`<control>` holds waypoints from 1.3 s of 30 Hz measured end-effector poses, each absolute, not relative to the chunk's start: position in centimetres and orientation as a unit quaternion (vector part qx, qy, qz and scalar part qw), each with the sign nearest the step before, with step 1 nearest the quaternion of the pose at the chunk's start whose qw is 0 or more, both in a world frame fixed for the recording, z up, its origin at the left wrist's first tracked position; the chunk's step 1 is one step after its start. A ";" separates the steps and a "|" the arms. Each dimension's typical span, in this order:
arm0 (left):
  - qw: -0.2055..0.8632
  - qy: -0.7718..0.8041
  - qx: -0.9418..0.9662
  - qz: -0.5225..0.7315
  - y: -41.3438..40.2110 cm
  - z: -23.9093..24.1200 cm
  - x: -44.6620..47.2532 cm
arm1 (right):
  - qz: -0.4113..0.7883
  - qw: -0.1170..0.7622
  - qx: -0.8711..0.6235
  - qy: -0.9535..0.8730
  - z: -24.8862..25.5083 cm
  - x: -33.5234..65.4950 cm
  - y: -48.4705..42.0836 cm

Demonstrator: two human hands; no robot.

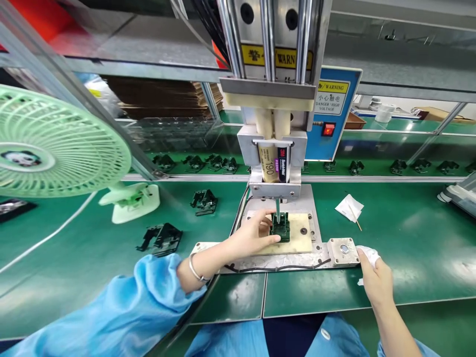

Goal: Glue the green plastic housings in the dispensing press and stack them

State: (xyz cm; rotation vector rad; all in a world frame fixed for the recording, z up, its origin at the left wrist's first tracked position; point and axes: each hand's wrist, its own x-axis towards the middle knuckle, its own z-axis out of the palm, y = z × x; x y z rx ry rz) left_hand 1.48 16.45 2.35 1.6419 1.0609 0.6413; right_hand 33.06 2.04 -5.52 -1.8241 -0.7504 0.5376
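My left hand (256, 232) pinches a small black plastic part (281, 228) that sits on a beige fixture plate (302, 237). A green dispensing needle (277, 210) from the glue machine (275, 163) points down onto the part. My right hand (376, 280) rests by a square metal button block (343, 251), its fingers closed around a crumpled white tissue (371, 255). A metal bangle circles my left wrist, and my arm wears a blue sleeve.
A pale green desk fan (52, 148) stands at left. Loose black parts (162, 239) (204, 202) lie on the green mat; more sit in a row on the conveyor (357, 167) behind. A white tissue with a swab (349, 207) lies right of the machine.
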 end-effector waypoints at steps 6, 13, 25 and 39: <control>0.224 0.550 0.739 0.318 14.0 4.0 -5.5 | 0.251 0.499 -0.784 -0.270 -4.9 33.0 2.5; 0.451 0.653 0.462 0.397 11.3 -0.2 -9.7 | 0.273 0.428 -0.810 -0.292 -3.8 32.3 3.7; 0.395 0.645 0.414 0.507 10.7 -3.2 -8.8 | 0.187 0.431 -0.828 -0.307 -5.1 31.6 3.1; 0.379 0.644 0.428 0.508 10.8 -3.2 -8.6 | 0.179 0.439 -0.821 -0.319 -5.6 32.0 3.1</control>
